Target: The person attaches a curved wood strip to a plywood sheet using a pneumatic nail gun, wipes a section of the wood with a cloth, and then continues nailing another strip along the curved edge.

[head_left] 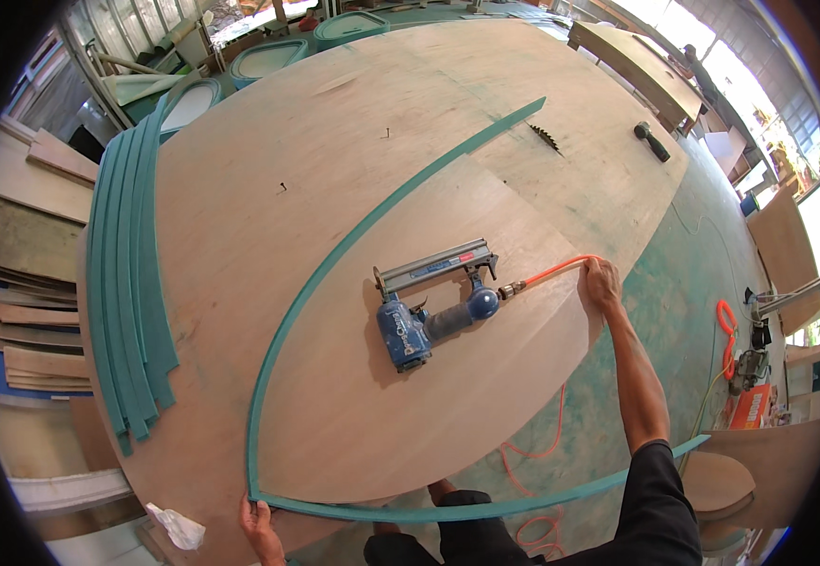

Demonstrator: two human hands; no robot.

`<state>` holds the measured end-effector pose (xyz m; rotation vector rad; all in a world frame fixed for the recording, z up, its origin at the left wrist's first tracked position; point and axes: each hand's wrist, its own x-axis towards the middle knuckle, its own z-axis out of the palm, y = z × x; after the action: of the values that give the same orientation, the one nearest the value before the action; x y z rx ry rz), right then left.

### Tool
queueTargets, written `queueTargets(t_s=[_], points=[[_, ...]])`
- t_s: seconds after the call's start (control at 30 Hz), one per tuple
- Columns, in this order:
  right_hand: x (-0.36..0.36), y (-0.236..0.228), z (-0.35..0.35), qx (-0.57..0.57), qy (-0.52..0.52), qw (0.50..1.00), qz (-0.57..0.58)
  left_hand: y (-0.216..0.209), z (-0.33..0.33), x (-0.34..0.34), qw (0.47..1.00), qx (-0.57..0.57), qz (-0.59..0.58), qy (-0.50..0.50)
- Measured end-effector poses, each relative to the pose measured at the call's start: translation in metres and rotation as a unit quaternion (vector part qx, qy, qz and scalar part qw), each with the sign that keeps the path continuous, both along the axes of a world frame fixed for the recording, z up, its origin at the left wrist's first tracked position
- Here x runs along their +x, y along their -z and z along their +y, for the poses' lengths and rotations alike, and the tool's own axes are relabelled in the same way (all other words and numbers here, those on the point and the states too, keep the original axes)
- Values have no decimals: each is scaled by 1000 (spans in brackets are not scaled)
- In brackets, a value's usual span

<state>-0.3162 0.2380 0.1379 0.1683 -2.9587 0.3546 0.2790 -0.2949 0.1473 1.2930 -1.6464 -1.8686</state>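
Observation:
Two long teal strips meet in a corner at the near left of the table. One strip runs away across the tabletop, and the other runs to the right past the near edge. My left hand is closed on the strips at that corner. A pale plywood panel lies inside the angle. On it rests a blue pneumatic nail gun on its side. My right hand, to the right of the nail gun, is closed on the orange air hose coupled to its handle.
Several teal strips lie stacked at the table's left. A dark-handled power tool, a black serrated piece and loose screws lie farther off. Crumpled white plastic sits near left. The hose trails over the green floor.

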Motion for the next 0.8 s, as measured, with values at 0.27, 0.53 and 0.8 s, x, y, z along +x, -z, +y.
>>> queueTargets(t_s=[0.27, 0.53, 0.8], points=[[-14, 13, 13, 87, -90, 988, 90, -2, 20, 0, 999, -28, -4, -21], [-8, -17, -23, 86, 11, 995, -49, -6, 25, 9, 999, 6, 1, -34], [-10, -9, -16, 21, -18, 999, -37, -3, 26, 5, 999, -4, 23, -48]])
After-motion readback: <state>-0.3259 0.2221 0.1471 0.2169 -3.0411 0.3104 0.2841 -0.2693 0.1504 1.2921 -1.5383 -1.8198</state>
